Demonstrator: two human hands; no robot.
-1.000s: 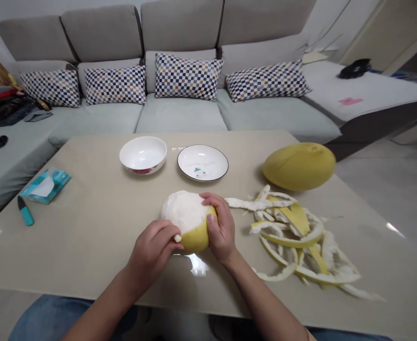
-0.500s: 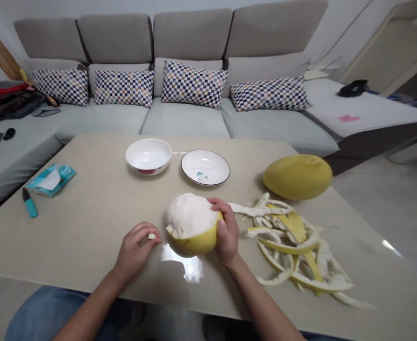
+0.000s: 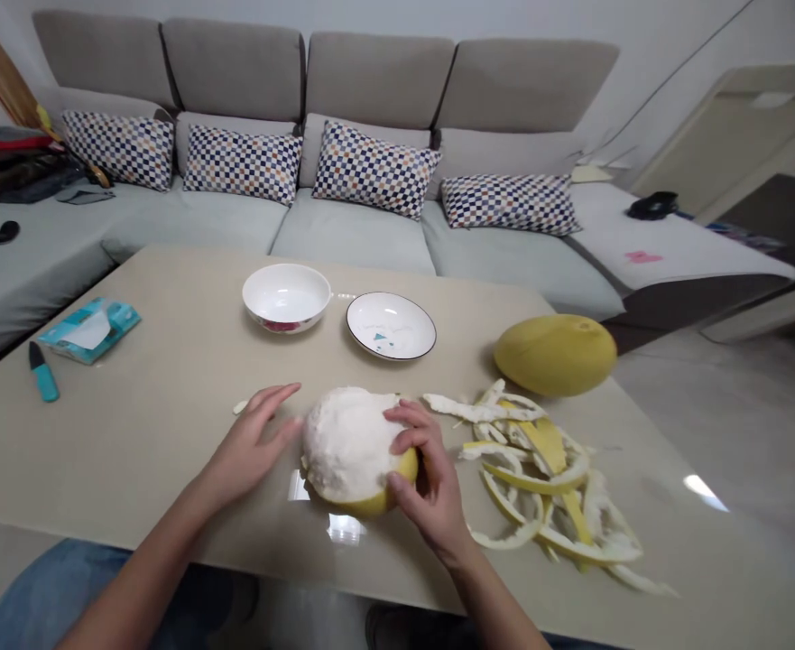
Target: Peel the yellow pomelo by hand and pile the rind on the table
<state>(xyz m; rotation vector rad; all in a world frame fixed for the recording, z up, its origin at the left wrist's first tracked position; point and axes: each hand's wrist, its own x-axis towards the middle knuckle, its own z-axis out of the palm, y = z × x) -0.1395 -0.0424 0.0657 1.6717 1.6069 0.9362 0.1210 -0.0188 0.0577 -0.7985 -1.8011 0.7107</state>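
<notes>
I have the partly peeled pomelo (image 3: 349,442) in front of me, near the counter's (image 3: 160,388) front edge, between my two hands. Its top and the side facing my left are bare white pith; yellow rind covers the lower side and the part beneath my right hand (image 3: 441,492). I judge this fruit well over half stripped in what I can see, though its underside is hidden from me. My right hand curves around its side, fingertips on the pith and thumb low near the rind. My left hand (image 3: 241,456) is open, fingers extended, holding nothing, just beside the fruit.

A small white scrap (image 3: 239,407) lies beyond my left wrist. To my right, peel strips (image 3: 551,447) lie in a loose heap, and behind them the other pomelo (image 3: 554,355) shows unbroken rind. The bowl (image 3: 286,293) and plate (image 3: 393,313) hold no fruit. The knife (image 3: 46,383) lies far left, beside the tissue pack (image 3: 119,317).
</notes>
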